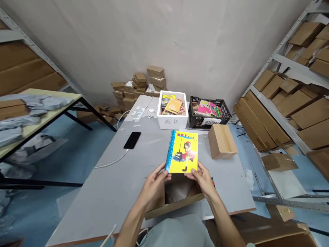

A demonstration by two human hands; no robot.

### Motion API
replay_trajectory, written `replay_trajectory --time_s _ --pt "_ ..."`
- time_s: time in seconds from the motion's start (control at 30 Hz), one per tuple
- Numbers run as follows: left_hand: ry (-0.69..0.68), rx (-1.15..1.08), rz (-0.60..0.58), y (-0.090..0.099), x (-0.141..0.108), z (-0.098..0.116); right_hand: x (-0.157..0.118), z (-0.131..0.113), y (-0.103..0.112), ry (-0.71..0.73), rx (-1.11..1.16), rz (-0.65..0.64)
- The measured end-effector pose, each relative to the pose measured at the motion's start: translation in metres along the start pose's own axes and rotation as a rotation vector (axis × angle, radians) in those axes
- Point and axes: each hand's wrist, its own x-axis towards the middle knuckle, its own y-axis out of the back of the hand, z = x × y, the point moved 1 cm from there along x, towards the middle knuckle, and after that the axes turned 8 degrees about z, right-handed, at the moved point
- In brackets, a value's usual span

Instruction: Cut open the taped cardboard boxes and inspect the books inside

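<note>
A yellow book [189, 151] with a blue spine strip and a cartoon girl on its cover is held up in front of me. My left hand [154, 180] grips its lower left corner, thumb on the front. At the lower right edge, my right hand [202, 176] pinches it the same way. Directly below the book, an open cardboard box [169, 207] sits at the table's near edge; the book and my hands hide part of it. A small red and dark item, partly covered, shows beside my right wrist.
On the grey table [108, 192] stand a white foam box [173, 121] of books, a black crate [199, 121] with books, and a closed carton [223, 142]. A phone [132, 140] with a white cable lies left. Shelves of cartons [313, 109] rise at right.
</note>
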Motion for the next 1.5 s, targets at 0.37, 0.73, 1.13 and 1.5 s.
replay_trajectory --time_s 0.37,0.73,1.13,1.5 --pt "-0.439 0.051 0.300 -0.050 0.127 0.189 0.193 -0.121 -0.093 0.064 0.134 0.138" --pt "0.169 0.112 0.620 0.102 0.025 -0.062 0.071 0.048 0.159 -0.207 -0.342 0.326" --pt "0.192 -0.022 0.467 0.113 -0.071 -0.114 0.039 0.067 0.117 -0.241 -0.579 0.009" --pt "-0.001 -0.177 0.678 0.256 -0.216 -0.077 -0.040 0.080 -0.064 -0.172 -0.709 -0.402"
